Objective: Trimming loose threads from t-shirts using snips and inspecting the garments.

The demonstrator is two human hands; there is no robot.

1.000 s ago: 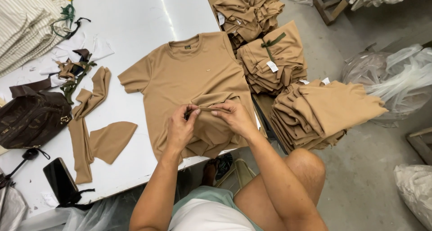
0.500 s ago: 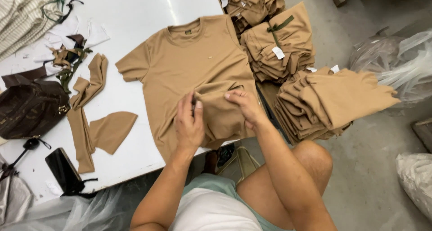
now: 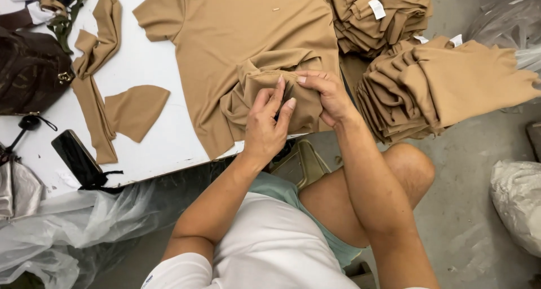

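Two hands pinch the bunched hem of a tan knit T-shirt at the bench edge.

Both sets of fingers (image 3: 280,97) are narrowed onto a gathered fold of the tan knit T-shirt (image 3: 242,35), the left hand (image 3: 267,123) at centre frame with its fingertips pressed into the cloth, the right hand (image 3: 327,94) just beside it, pinching the same fold from the right. The shirt lies flat across the white bench (image 3: 152,145) in the upper middle, its lower part rucked up under the hands. Right of the hands sit stacks of folded tan shirts (image 3: 445,86). At left lie tan fabric offcuts (image 3: 132,106), a dark brown bag (image 3: 31,72) and a black phone (image 3: 76,156); clear plastic sheeting (image 3: 62,227) fills the lower left.
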